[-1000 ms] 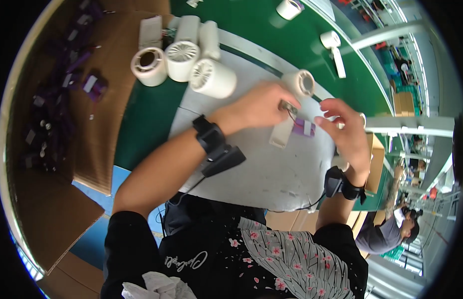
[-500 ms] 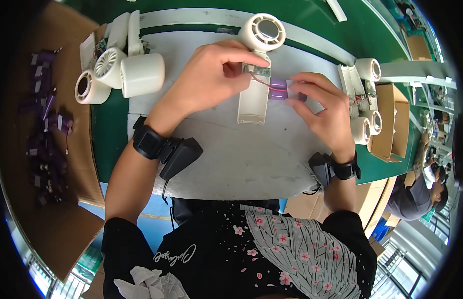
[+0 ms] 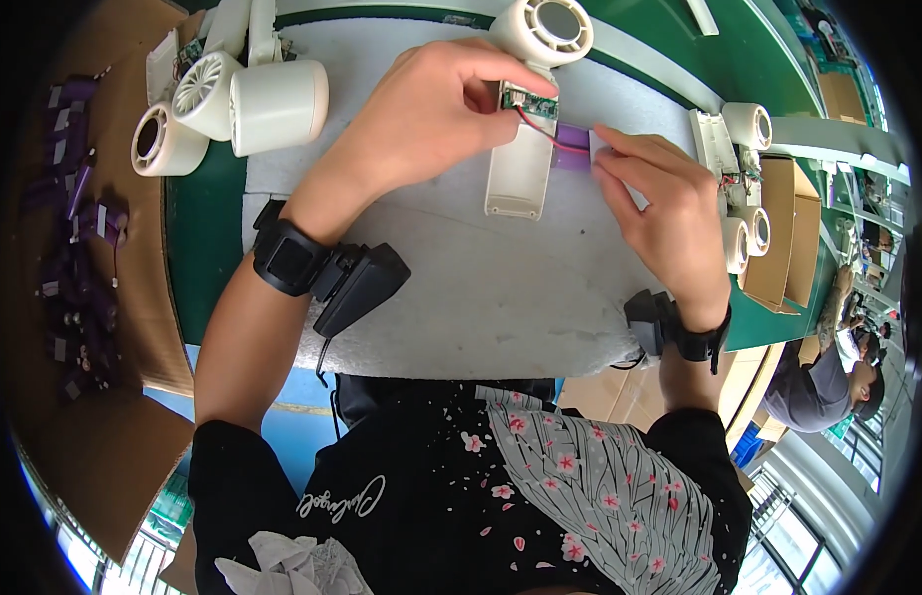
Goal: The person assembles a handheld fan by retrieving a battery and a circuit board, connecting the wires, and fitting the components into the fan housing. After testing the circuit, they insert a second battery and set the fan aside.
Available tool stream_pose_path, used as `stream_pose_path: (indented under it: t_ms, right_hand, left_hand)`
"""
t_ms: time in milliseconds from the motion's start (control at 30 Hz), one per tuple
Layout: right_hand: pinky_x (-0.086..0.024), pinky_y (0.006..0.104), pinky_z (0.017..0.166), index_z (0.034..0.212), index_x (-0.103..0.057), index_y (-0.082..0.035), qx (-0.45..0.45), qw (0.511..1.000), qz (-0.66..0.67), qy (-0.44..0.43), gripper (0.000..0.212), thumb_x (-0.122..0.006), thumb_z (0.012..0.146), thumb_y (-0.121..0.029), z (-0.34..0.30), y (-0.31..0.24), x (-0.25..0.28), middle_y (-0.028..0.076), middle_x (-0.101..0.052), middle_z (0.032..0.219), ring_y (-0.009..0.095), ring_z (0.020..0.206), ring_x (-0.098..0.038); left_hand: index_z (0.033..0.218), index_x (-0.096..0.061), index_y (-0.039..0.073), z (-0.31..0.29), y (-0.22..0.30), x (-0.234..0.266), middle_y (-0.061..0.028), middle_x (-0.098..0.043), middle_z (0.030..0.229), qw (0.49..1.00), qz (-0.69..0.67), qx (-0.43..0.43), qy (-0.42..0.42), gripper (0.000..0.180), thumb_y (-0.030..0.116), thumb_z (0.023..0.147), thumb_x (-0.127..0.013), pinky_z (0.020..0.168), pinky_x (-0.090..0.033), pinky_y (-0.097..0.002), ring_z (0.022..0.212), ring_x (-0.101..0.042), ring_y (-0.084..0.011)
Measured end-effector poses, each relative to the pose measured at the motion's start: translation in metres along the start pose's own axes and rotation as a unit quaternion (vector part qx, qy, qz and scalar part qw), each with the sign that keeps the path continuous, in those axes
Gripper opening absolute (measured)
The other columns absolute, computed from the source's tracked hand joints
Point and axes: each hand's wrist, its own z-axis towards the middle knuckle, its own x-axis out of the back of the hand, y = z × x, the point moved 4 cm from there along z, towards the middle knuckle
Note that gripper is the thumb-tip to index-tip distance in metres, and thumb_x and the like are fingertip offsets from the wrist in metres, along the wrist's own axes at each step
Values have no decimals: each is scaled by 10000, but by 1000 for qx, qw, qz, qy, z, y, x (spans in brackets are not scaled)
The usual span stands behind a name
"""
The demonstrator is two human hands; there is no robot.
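An opened cream handheld fan point(image 3: 516, 181) lies on the grey mat, its round head point(image 3: 547, 28) at the far end. My left hand point(image 3: 436, 124) grips it below the head, with thumb and forefinger closed about a small green circuit board point(image 3: 530, 100) in the handle shell. From the board, a red and a dark wire point(image 3: 550, 139) run right toward a purple battery pack point(image 3: 572, 147) beside the handle. My right hand point(image 3: 664, 198) has fingertips closed on the pack's right end, at a white label point(image 3: 598, 146); the fingers partly hide that end.
More cream fans with exposed parts point(image 3: 278, 107) stand at the far left, and others point(image 3: 747, 129) at the right. A cardboard box point(image 3: 149, 258) on the left holds several purple battery packs point(image 3: 104, 223). A small open carton point(image 3: 790, 233) sits right. Another person point(image 3: 823, 392) is farther right.
The whole view has shifted, so the mat and fan sit higher. More of the board's green face shows. My right hand has slid slightly right along the battery pack.
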Motion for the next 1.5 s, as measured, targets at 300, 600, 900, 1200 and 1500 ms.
stream_pose_path:
  t_ms: [300,600,900,1200,1500]
  right_hand:
    - [-558,302,729,868,-707,36,-41,999,-9,-15,114,-706,755,31,2,6,0,105,-726,998,243,799,-703]
    - [-563,284,749,913,-723,19,-37,998,53,-19,137,-726,777,4,0,14,1,91,-726,1027,221,838,-709]
    - [-563,303,742,866,-706,23,-22,999,-21,-7,103,-720,765,10,2,-2,-1,104,-725,1019,240,826,-708]
    - [-554,316,655,754,-652,15,-18,998,-22,50,72,-698,698,9,3,-1,-4,111,-726,951,253,732,-688]
    - [-529,265,609,766,-636,32,-71,995,71,30,54,-686,760,10,2,13,-1,85,-725,948,176,707,-692]
  left_hand:
    - [1119,-697,64,4,5,1,-16,-638,905,1000,7,-19,1,328,-6,802,-656,668,-463,-218,748,-563,-77]
    - [1092,-677,-3,5,18,2,-67,-638,972,993,-42,-114,-2,318,-41,782,-616,713,-471,-236,797,-574,-110]
    - [1088,-675,-11,2,17,2,-72,-644,960,998,-54,8,-8,313,-46,784,-610,714,-471,-235,790,-568,-107]
    - [1094,-670,-14,2,16,2,-66,-648,945,997,-80,11,-13,317,-47,785,-608,716,-473,-238,786,-567,-102]
    - [1110,-669,-7,2,14,2,-67,-655,942,997,-75,22,-21,324,-41,795,-604,714,-478,-237,779,-571,-93]
